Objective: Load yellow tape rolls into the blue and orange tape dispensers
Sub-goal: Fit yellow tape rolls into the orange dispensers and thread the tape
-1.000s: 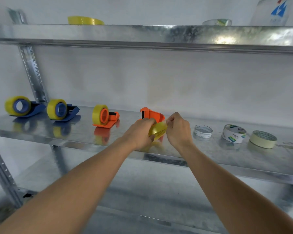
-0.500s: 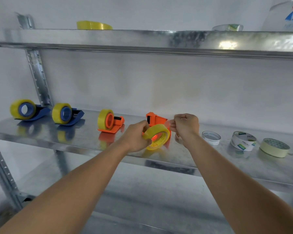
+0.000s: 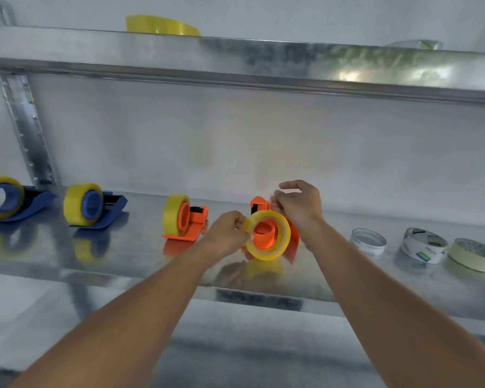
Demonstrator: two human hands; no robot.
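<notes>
1. The left hand [image 3: 226, 233] pinches the near rim of a yellow tape roll [image 3: 268, 235], thumb and fingers curled on its left edge, holding it upright just above the metal shelf [image 3: 140, 259].
2. Through the roll's hole shows the orange hub of an orange dispenser [image 3: 263, 219], which stands right behind the roll; the roll looks partly slipped over the hub, though the blur leaves that uncertain.
3. The right hand [image 3: 298, 204] is up behind and to the right of the roll, at the dispenser's top end, fingers loosely curled; I cannot tell whether it has hold of a strip of tape or anything at all.
4. Left of the held roll stands a second orange dispenser [image 3: 184, 219], already loaded with a yellow roll.
5. Further left are two blue dispensers [image 3: 95, 205] and [image 3: 9, 198], each carrying a yellow roll.
6. Right of the hands, past the right forearm, three loose rolls lie flat in a row: a clear-looking one [image 3: 368, 241], a white printed one [image 3: 423, 245] and a cream one [image 3: 473, 254].
7. On the upper shelf [image 3: 235, 60], above the hands and to the left, rests another yellow roll [image 3: 161, 25].
</notes>
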